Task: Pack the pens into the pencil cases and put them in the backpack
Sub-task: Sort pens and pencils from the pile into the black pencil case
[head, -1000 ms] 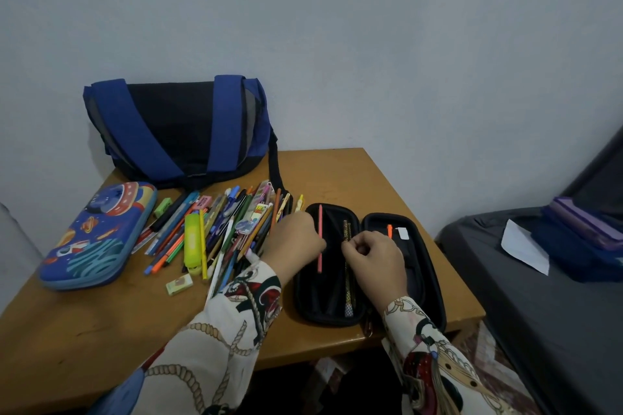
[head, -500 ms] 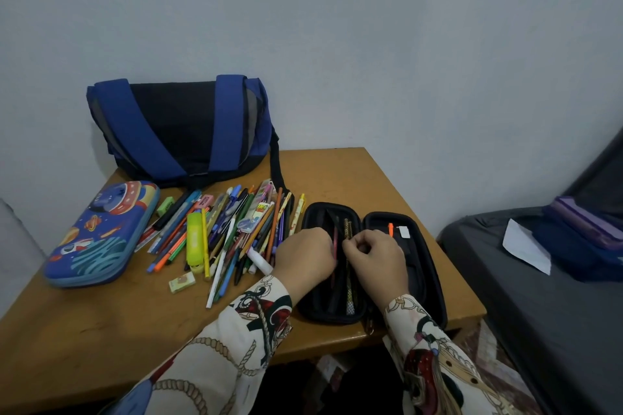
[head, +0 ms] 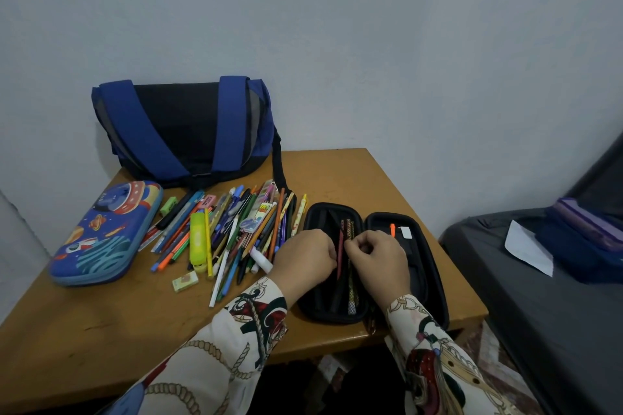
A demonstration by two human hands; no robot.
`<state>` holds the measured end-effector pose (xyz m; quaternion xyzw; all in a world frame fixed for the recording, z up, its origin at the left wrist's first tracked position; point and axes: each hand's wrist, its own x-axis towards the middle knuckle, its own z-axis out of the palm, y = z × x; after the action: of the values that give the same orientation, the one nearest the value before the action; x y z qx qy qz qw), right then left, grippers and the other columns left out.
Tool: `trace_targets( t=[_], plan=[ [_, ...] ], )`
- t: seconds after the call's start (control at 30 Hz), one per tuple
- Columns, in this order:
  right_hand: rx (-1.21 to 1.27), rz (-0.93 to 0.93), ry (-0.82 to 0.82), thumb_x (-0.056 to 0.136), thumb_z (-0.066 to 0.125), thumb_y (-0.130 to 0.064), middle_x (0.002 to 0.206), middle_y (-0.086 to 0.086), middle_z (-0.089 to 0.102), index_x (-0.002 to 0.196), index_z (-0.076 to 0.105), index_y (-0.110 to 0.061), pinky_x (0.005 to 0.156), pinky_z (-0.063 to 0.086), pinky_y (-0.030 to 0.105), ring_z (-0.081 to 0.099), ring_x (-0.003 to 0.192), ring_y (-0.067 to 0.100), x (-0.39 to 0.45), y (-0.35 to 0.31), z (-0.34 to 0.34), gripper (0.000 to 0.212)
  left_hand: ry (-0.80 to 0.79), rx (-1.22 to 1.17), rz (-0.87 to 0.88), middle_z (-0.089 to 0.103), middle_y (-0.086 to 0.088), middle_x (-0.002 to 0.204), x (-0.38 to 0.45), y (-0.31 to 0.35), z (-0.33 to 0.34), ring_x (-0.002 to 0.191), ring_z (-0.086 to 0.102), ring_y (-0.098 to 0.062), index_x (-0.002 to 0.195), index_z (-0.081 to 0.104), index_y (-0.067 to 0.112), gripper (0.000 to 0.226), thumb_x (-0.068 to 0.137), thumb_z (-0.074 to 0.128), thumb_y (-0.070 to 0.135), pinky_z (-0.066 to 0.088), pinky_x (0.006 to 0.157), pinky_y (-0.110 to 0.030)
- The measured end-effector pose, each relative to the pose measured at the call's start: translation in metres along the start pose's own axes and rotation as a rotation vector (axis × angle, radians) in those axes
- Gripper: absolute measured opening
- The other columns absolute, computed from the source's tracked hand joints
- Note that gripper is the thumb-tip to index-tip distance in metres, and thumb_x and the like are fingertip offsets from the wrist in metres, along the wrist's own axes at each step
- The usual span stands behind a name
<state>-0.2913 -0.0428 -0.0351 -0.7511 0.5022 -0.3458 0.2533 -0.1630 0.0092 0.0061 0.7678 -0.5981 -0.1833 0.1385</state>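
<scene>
Hands meet over the open black pencil case (head: 418,283) at the table's (head: 101,323) near edge: left hand (head: 305,261) and right hand (head: 379,254) each curl round a red pencil (head: 339,254) lying lengthwise inside, tip pointing away. Their fingertips are hidden. Beyond, loose pens (head: 232,229), too jumbled to count, point toward one backpack (head: 183,131), beside one blue pencil case (head: 104,232).
</scene>
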Motion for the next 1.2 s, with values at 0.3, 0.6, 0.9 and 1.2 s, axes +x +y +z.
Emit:
trace_targets(
  t=[0.3, 0.6, 0.9, 1.2],
  plan=[
    [0.014, 0.005, -0.014, 0.087, 0.064, -0.029, 0.064, -0.004, 0.056, 0.058, 0.056, -0.024, 0.085, 0.050, 0.047, 0.055, 0.070, 0.013, 0.001, 0.001, 0.000, 0.030, 0.374, 0.200, -0.117, 0.061, -0.006, 0.089, -0.005, -0.025, -0.014, 0.087, 0.064, -0.029, 0.095, 0.058, 0.011, 0.012, 0.094, 0.047, 0.006, 0.046, 0.066, -0.032],
    [0.022, 0.008, -0.016, 0.086, 0.064, -0.028, 0.064, -0.004, 0.056, 0.058, 0.056, -0.022, 0.085, 0.050, 0.047, 0.055, 0.070, 0.014, 0.001, 0.002, 0.000, 0.030, 0.296, 0.385, -0.179, 0.066, -0.007, 0.094, -0.002, -0.029, -0.011, 0.090, 0.066, -0.027, 0.101, 0.066, 0.007, 0.022, 0.093, 0.047, 0.001, 0.049, 0.068, -0.032],
    [0.030, 0.009, -0.020, 0.086, 0.064, -0.028, 0.064, -0.005, 0.055, 0.057, 0.053, -0.025, 0.088, 0.049, 0.048, 0.055, 0.071, 0.014, 0.000, 0.001, -0.001, 0.032, 0.319, 0.388, -0.180, 0.067, -0.008, 0.101, -0.001, -0.032, -0.011, 0.094, 0.066, -0.026, 0.105, 0.064, 0.008, 0.021, 0.094, 0.047, 0.003, 0.052, 0.073, -0.033],
    [0.026, 0.012, -0.024, 0.087, 0.064, -0.027, 0.064, -0.004, 0.054, 0.057, 0.053, -0.023, 0.089, 0.048, 0.049, 0.054, 0.070, 0.015, 0.000, 0.001, -0.001, 0.031, 0.285, 0.328, -0.156, 0.063, -0.007, 0.091, 0.000, -0.031, -0.010, 0.089, 0.065, -0.027, 0.098, 0.065, 0.008, 0.020, 0.093, 0.046, 0.001, 0.049, 0.068, -0.032]
  ],
)
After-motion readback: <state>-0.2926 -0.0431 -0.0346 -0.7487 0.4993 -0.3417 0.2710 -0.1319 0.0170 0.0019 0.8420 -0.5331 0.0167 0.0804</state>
